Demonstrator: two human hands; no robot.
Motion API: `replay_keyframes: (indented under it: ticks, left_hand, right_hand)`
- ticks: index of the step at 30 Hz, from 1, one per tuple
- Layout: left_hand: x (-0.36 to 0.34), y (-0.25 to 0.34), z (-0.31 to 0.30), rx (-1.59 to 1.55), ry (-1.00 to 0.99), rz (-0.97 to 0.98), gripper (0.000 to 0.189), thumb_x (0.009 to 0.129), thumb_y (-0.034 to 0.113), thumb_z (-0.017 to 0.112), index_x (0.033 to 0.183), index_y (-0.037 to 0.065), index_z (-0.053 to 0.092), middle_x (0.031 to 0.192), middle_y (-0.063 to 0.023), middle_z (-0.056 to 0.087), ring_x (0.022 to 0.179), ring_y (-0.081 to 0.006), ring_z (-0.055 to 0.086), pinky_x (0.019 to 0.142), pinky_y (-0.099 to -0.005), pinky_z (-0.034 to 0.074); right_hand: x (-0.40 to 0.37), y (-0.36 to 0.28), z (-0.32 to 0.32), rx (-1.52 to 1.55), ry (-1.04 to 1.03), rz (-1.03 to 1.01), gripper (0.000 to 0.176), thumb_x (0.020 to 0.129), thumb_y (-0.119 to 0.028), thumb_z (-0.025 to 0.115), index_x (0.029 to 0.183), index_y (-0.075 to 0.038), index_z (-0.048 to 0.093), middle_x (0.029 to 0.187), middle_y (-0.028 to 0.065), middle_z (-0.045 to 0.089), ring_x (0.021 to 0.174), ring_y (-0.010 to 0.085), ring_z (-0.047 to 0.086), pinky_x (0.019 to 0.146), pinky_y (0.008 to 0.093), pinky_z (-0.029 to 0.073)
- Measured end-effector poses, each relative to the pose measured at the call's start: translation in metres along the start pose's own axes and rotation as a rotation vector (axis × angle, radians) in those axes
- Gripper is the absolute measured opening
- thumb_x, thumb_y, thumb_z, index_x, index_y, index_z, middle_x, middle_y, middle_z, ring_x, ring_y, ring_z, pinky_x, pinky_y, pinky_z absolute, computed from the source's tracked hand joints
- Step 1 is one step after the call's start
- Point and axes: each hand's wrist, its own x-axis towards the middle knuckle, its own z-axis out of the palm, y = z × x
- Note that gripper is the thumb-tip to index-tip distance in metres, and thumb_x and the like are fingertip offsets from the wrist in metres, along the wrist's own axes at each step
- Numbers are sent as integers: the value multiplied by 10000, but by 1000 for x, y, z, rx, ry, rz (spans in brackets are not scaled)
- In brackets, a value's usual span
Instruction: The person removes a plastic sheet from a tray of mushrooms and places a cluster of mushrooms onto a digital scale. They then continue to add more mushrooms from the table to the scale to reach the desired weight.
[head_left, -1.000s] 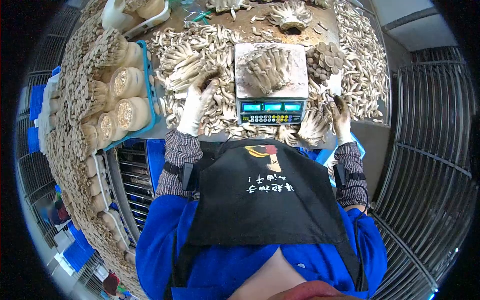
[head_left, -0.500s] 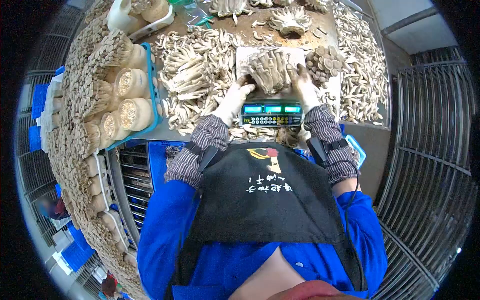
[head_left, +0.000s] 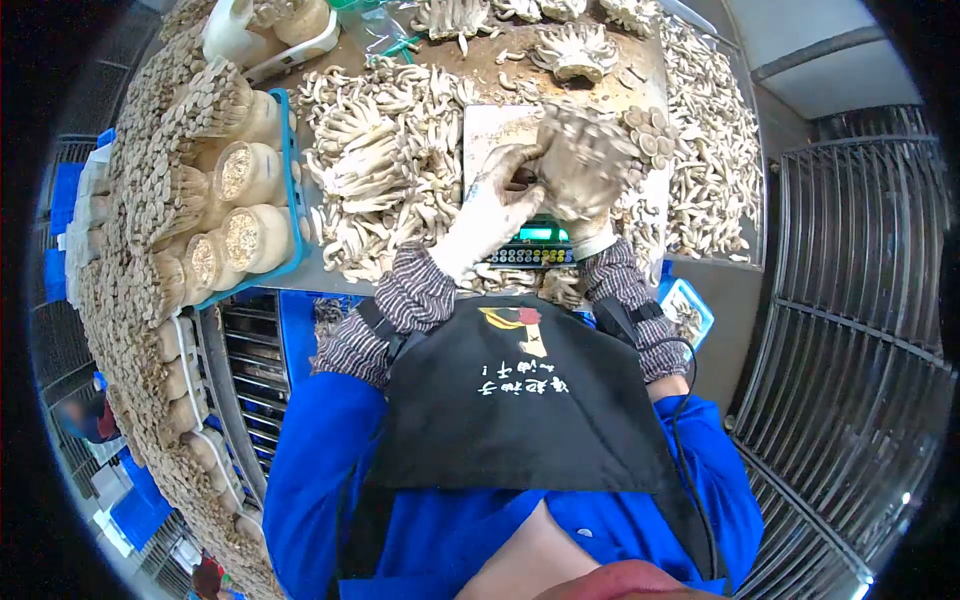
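A clump of mushrooms (head_left: 585,165), smeared by motion, is held above the digital scale (head_left: 545,255). My right hand (head_left: 594,240), in a white glove, grips it from below and behind; the clump hides most of those fingers. At the clump's left edge is my left hand (head_left: 495,210), also gloved, its dirty fingers curled and pinched against the mushrooms. The white weighing plate (head_left: 485,125) shows beside the clump, and one green display is visible below it. A second cluster with round caps (head_left: 650,138) lies just right of the held one.
Loose mushrooms (head_left: 375,170) are heaped left of the scale, and more (head_left: 710,170) fill the right side. Another clump (head_left: 575,52) sits behind. At left, a blue-edged crate (head_left: 297,190) holds bottles (head_left: 255,238) of growing mushrooms. A metal rack (head_left: 850,300) stands at right.
The clump has been lifted off the weighing plate and moved right. My right hand has gone underneath it, and my left hand has shifted to its near left edge. The camera view has shifted slightly.
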Motion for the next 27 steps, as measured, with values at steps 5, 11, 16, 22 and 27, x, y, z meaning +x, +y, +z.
replay_keyframes:
  ticks: [5, 11, 16, 22, 27]
  left_hand:
    - [-1, 11, -6, -203, -121, 14, 445, 885, 107, 674, 1312, 29, 574, 1226, -134, 591, 1162, -244, 579, 1004, -362, 473]
    - [9, 7, -21, -93, -76, 158, 335, 867, 110, 702, 1191, 33, 660, 1101, -130, 662, 1074, -269, 625, 948, -373, 495]
    - [12, 8, -24, -29, -126, 235, 367, 841, 127, 737, 1192, 44, 669, 1049, -136, 687, 978, -276, 663, 873, -374, 532]
    - [16, 17, -22, -91, -50, 84, 470, 807, 159, 770, 1244, 47, 640, 1034, -104, 683, 911, -213, 658, 826, -320, 532]
    - [15, 22, -21, -500, -60, -314, 554, 801, 77, 802, 1313, 82, 589, 921, 39, 552, 821, -44, 512, 729, -205, 459]
  right_hand:
    - [66, -13, -109, 447, -690, 407, 725, 955, -529, 448, 1543, -118, 343, 1610, 173, 277, 1452, 454, 256, 1154, 651, 170]
    - [30, -8, -62, -82, -141, -69, 697, 969, -475, 461, 1513, -47, 378, 1571, 265, 287, 1418, 469, 309, 1121, 667, 231]
    - [-24, 0, 38, -236, 295, -146, 617, 1035, -478, 361, 1515, -91, 377, 1501, 256, 400, 1354, 491, 404, 1060, 656, 339]
    - [-22, -6, 52, -208, 333, -203, 641, 1022, -513, 396, 1511, -98, 383, 1516, 259, 381, 1368, 491, 390, 1074, 658, 318]
    - [3, -16, 34, -172, 444, -121, 672, 993, -552, 458, 1501, -116, 400, 1564, 218, 333, 1419, 408, 363, 1095, 655, 294]
